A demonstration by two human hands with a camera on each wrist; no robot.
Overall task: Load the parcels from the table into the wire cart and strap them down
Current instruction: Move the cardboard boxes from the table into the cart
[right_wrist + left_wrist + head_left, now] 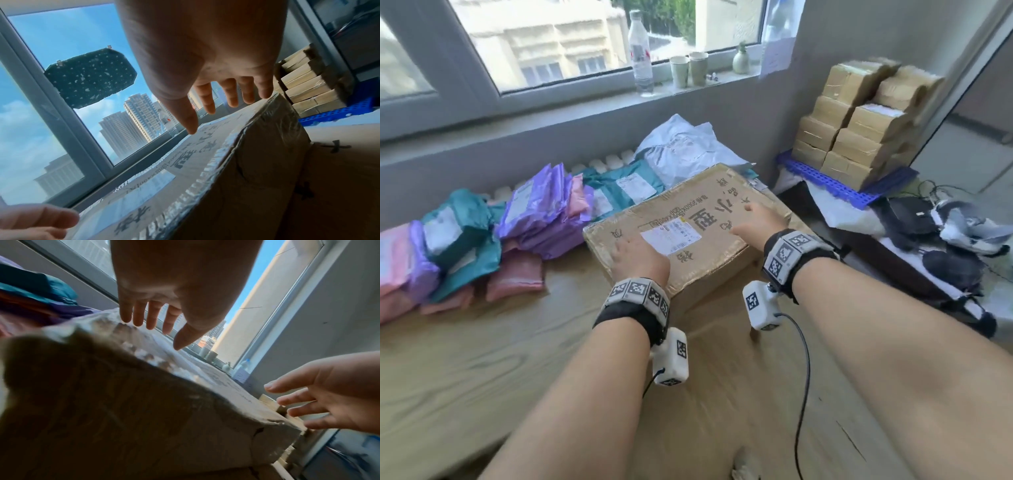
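Observation:
A large brown cardboard box (688, 226) with printed characters and a white label lies on the wooden table (482, 359). My left hand (635, 255) is spread over its near-left part and my right hand (755, 222) over its right side. In both wrist views the fingers are straight and spread just above the taped top of the box (123, 410) (205, 162); I cannot tell whether they touch it. Neither the left hand (170, 316) nor the right hand (216, 91) holds anything. No wire cart or strap is in view.
Purple (541, 212), teal (458, 233) and pink soft mailers are piled to the left of the box, and a grey mailer (681, 147) lies behind it. Small brown boxes (859, 137) are stacked on a blue pallet at the right. A bottle (640, 51) and cups stand on the sill.

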